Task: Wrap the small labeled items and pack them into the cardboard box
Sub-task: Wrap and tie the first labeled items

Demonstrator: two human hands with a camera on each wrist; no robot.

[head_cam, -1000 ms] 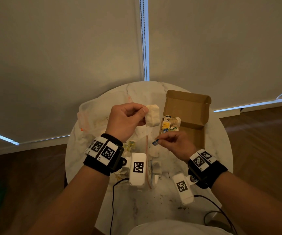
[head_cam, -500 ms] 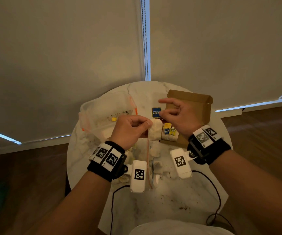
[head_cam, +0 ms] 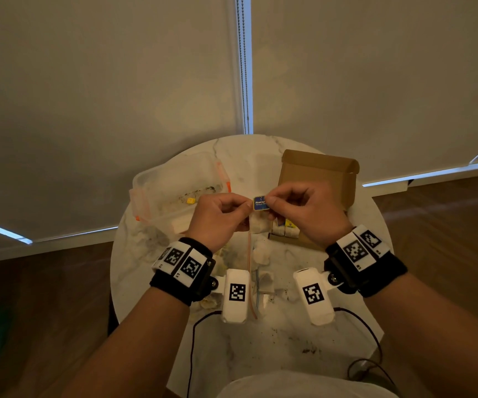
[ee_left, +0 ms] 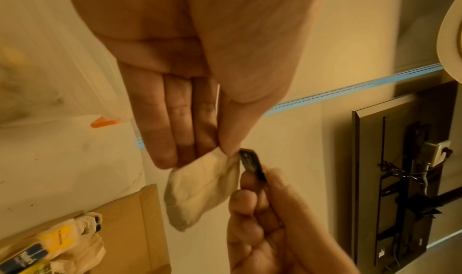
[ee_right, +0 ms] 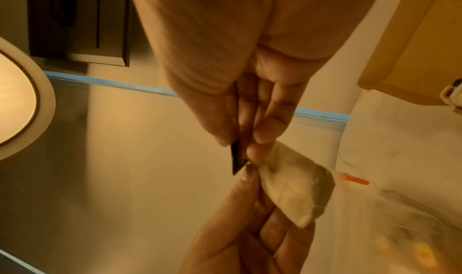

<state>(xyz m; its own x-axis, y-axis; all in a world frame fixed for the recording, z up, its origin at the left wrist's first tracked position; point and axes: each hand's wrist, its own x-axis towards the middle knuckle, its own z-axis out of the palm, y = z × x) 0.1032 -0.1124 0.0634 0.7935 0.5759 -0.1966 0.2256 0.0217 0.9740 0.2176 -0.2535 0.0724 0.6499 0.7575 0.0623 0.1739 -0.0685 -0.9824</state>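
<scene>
Setting: round marble table (head_cam: 232, 340) in front of drawn pale blinds, wood floor on both sides.
Near edge, 6 o'clock: cables trail off the wrist cameras; crumbs and scraps lie on the marble.
Centre of table: loose pale pouches (head_cam: 262, 254) and a thin orange strip (head_cam: 249, 254) lie below the hands.
Left hand (head_cam: 220, 218): raised above the table centre, thumb and forefinger pinching the top corner of a small cloth pouch (ee_left: 202, 187), which hangs free beneath them; the other fingers lie straight alongside.
Right hand (head_cam: 303, 211): closed in a pinch on a small blue labeled tag (head_cam: 261, 203), held edge-on against the pouch's pinched corner.
Step in hand: judged to be joining tag and pouch, the wrap not yet finished.
Done so far: a few wrapped items (head_cam: 285, 229) with yellow and blue labels stand in the cardboard box (head_cam: 318, 179) at 1 o'clock, lid up.
Left to do: finish this one and put it in the box; more loose pouches appear to wait on the table.
Far left, 11 o'clock: clear plastic tub (head_cam: 174, 193) with orange clips, a yellow piece inside.
</scene>
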